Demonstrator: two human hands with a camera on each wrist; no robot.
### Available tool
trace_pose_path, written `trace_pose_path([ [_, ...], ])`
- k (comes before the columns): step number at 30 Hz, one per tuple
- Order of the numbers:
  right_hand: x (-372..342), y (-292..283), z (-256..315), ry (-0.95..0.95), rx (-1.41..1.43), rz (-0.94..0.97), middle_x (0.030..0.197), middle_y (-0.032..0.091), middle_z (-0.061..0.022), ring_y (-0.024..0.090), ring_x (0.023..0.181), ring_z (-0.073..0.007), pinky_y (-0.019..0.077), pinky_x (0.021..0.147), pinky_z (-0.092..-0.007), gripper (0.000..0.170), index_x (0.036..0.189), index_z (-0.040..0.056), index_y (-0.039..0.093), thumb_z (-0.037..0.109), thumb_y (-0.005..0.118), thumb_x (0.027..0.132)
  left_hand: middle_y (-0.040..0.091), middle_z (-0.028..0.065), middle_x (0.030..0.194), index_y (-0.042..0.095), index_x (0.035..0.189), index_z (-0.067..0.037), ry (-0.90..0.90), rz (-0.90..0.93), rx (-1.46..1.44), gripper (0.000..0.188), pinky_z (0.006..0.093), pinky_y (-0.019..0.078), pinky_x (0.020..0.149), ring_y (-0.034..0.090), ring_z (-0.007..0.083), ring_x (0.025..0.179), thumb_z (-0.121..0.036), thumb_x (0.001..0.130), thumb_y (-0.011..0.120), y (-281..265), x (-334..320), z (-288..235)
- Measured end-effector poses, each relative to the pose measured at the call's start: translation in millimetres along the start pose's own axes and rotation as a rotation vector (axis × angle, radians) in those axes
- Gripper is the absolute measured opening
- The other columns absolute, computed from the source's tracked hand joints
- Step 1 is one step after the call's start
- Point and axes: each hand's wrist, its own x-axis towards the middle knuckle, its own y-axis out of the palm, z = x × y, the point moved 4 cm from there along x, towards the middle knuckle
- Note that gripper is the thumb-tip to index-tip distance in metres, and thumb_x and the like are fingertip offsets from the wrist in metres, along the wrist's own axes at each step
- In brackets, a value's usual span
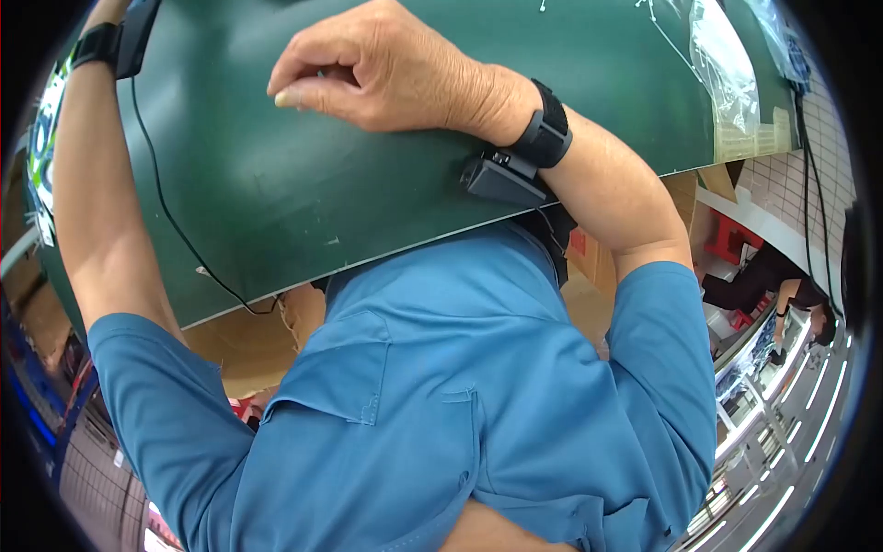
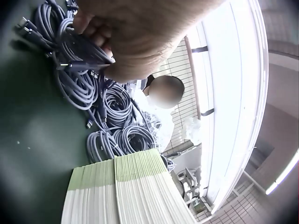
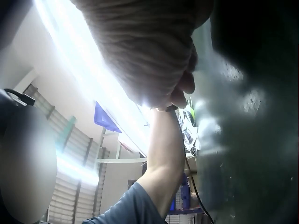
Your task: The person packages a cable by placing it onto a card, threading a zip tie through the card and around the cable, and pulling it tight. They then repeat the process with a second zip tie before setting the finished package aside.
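Note:
In the left wrist view, my left hand (image 2: 135, 39) reaches in from the top, with fingers curled and thumb against a coiled grey cable (image 2: 81, 49). More coiled cables (image 2: 119, 105) with dark plugs lie heaped around it. The head view cuts this hand off at the top left, leaving the forearm and wrist strap. My right hand (image 1: 372, 69) hovers low over the green table (image 1: 386, 179), its fingers loosely bent and thumb tip close to the index finger. Nothing shows between them.
Stacks of green-and-white slips (image 2: 140, 186) stand beside the cables. Clear plastic bags (image 1: 722, 64) and white ties lie at the table's right end. A black wire (image 1: 166, 198) runs from the left wrist over the table edge. A person (image 2: 166, 93) is beyond the cables.

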Motion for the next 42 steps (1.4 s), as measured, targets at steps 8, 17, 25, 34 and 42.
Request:
trace_pose_path([
  [8,-1.3,-10.2,11.0,0.029,0.178,0.018,0.080,0.071,-0.0182,0.068,0.067,-0.0318,0.0539,0.063,-0.0364,0.008,0.093,-0.0008,0.071,0.007,0.073,0.093,0.076,0.0239,0.084,0.076,0.094,0.011,-0.603,-0.231,-0.814,0.020,0.0470,0.0513,0.062,0.067,0.0332,0.067,-0.002,0.088,0.062,-62.2,-79.0,8.3],
  [17,-3.1,-8.8,18.6,0.060,0.127,0.058,0.077,0.071,-0.0159,0.069,0.066,-0.0198,0.0538,0.063,-0.0324,0.011,0.095,-0.0025,0.071,0.008,0.073,0.094,0.069,0.0174,0.078,0.068,0.081,0.011,-0.740,-0.440,-0.916,0.042,0.0416,0.0509,0.061,0.061,0.0238,0.068,-0.023,0.105,0.059,-102.7,-140.4,5.5],
  [25,-3.3,-8.7,17.3,0.185,0.211,0.101,0.080,0.075,-0.0077,0.069,0.068,-0.0162,0.0548,0.065,-0.0297,0.009,0.098,0.0002,0.074,0.008,0.071,0.097,0.066,0.0133,0.076,0.066,0.083,0.005,-0.400,-0.775,-0.792,0.052,0.0389,0.0524,0.068,0.056,0.0229,0.065,-0.038,0.109,0.054,-190.3,-163.8,-53.0],
  [34,15.3,-61.1,43.9,0.294,0.647,-0.123,0.114,0.073,-0.0075,0.060,0.073,-0.0080,0.0496,0.065,-0.0235,0.048,0.144,-0.0022,0.059,0.033,0.054,0.111,0.069,0.0082,0.092,0.080,0.106,-0.004,0.330,-0.596,-0.683,0.037,0.0394,0.0559,0.079,0.068,0.0282,0.090,0.003,0.070,0.084,-252.2,-159.0,-216.8],
  [42,27.5,-88.9,42.6,0.486,0.735,-0.198,0.110,0.072,-0.0070,0.056,0.070,-0.0063,0.0464,0.063,-0.0230,0.043,0.141,-0.0048,0.058,0.023,0.062,0.108,0.069,0.0069,0.093,0.077,0.106,-0.002,0.358,-0.542,-0.762,0.035,0.0387,0.0560,0.078,0.067,0.0280,0.092,-0.002,0.072,0.085,-234.5,-139.1,-233.3],
])
